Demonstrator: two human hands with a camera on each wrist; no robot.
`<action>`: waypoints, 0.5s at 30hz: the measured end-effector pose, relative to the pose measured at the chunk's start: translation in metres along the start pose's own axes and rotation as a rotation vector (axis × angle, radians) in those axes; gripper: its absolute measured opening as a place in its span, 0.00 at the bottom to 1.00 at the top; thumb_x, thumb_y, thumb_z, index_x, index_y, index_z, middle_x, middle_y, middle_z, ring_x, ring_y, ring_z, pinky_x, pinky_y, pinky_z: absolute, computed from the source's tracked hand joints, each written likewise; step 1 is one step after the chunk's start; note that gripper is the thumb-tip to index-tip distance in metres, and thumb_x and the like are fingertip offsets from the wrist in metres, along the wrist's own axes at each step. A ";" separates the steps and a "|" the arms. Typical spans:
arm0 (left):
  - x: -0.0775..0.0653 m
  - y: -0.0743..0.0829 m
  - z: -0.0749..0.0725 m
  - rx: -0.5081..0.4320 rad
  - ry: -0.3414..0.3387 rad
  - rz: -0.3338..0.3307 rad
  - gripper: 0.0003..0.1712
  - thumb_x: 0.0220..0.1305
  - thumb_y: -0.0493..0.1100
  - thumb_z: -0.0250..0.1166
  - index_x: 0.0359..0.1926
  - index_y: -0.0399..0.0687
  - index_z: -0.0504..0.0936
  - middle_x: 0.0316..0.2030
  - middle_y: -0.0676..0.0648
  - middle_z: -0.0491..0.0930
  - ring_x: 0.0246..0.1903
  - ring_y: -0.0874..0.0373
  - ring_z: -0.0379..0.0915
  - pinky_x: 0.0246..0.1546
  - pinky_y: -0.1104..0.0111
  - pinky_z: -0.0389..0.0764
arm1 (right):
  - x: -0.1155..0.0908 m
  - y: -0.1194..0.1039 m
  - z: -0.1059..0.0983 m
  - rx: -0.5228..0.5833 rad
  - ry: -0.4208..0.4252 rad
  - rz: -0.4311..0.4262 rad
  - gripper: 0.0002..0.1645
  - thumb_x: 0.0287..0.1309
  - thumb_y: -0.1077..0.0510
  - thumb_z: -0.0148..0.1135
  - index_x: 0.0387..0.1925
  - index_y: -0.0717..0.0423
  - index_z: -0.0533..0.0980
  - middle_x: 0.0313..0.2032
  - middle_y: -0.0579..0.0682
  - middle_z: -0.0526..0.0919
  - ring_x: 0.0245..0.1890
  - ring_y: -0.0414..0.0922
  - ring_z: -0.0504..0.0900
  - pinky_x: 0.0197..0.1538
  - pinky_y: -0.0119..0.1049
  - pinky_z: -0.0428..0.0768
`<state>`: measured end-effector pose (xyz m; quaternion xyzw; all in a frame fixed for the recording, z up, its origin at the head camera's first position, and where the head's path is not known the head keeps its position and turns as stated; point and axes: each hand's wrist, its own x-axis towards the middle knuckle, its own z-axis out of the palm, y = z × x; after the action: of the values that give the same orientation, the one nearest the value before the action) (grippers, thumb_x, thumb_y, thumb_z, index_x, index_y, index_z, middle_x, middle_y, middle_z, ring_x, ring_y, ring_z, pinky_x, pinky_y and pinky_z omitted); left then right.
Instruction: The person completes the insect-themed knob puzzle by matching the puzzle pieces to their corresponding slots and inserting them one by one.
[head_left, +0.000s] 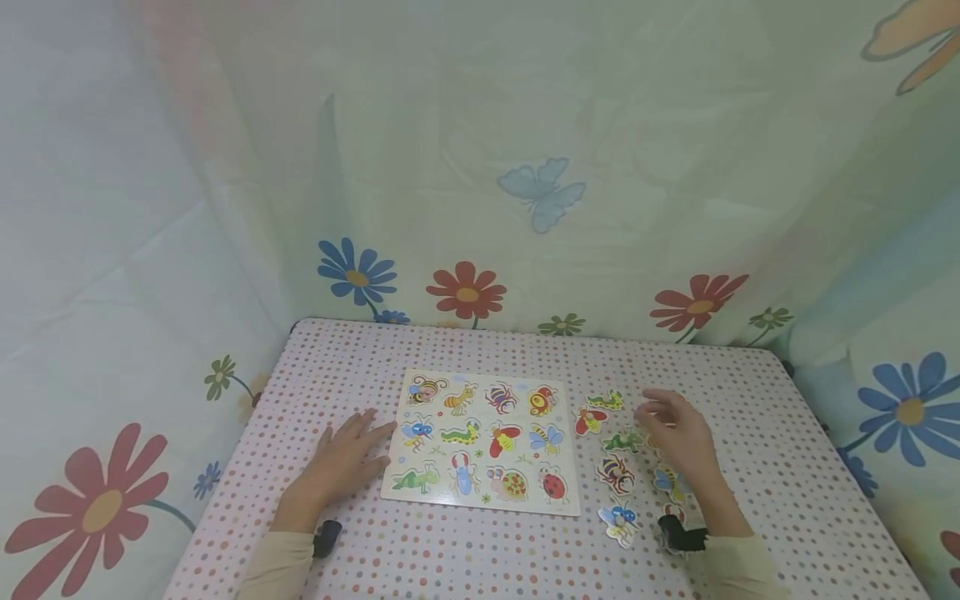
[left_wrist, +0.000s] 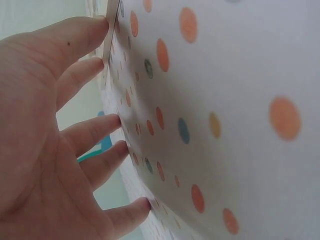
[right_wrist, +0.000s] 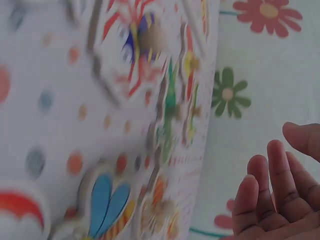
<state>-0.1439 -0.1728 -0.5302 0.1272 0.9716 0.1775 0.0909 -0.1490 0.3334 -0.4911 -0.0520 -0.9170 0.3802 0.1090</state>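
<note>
A light wooden puzzle board (head_left: 525,507) with rows of colourful insect pictures lies flat on the table. My left hand (head_left: 341,462) rests on the tablecloth at its left side, fingers spread; in the left wrist view the thumb (left_wrist: 75,37) touches the board's edge. Over the loose pieces on the right hovers my right hand (head_left: 681,433), its fingers loosely bent with nothing between them. Near it lie a caterpillar piece (head_left: 606,401), a red-winged insect piece (head_left: 591,421), a green grasshopper piece (head_left: 622,442), a spider piece (head_left: 617,473) and a blue-winged piece (head_left: 666,479), partly hidden.
A blue insect piece (head_left: 619,518) lies closest to the front edge. The dotted tablecloth (head_left: 360,346) covers the whole table. Behind and at both sides hangs a curtain (head_left: 420,167) printed with flowers and butterflies. Small knobs stick up from the pieces in the right wrist view.
</note>
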 end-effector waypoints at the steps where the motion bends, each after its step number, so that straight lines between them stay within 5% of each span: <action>1: 0.000 0.000 -0.001 0.000 0.004 0.003 0.33 0.70 0.52 0.63 0.73 0.59 0.68 0.76 0.39 0.54 0.74 0.38 0.45 0.69 0.34 0.42 | 0.000 0.006 -0.003 -0.004 -0.005 0.021 0.28 0.67 0.47 0.64 0.61 0.60 0.73 0.47 0.63 0.83 0.48 0.61 0.80 0.40 0.58 0.80; 7: -0.001 0.001 -0.002 0.004 0.018 0.015 0.32 0.70 0.52 0.63 0.73 0.58 0.69 0.75 0.39 0.56 0.74 0.37 0.47 0.69 0.33 0.44 | 0.002 0.030 -0.017 0.002 -0.061 0.113 0.29 0.71 0.54 0.60 0.66 0.64 0.68 0.54 0.68 0.79 0.52 0.63 0.78 0.47 0.52 0.80; 15: 0.000 0.001 -0.001 -0.006 0.014 0.019 0.32 0.70 0.52 0.63 0.73 0.59 0.69 0.75 0.39 0.55 0.74 0.37 0.46 0.69 0.33 0.43 | 0.000 0.046 -0.018 0.060 -0.138 0.279 0.32 0.71 0.55 0.58 0.68 0.68 0.64 0.59 0.72 0.73 0.56 0.67 0.74 0.55 0.60 0.77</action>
<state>-0.1436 -0.1723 -0.5287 0.1349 0.9705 0.1820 0.0828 -0.1438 0.3784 -0.5111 -0.1491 -0.8945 0.4214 -0.0067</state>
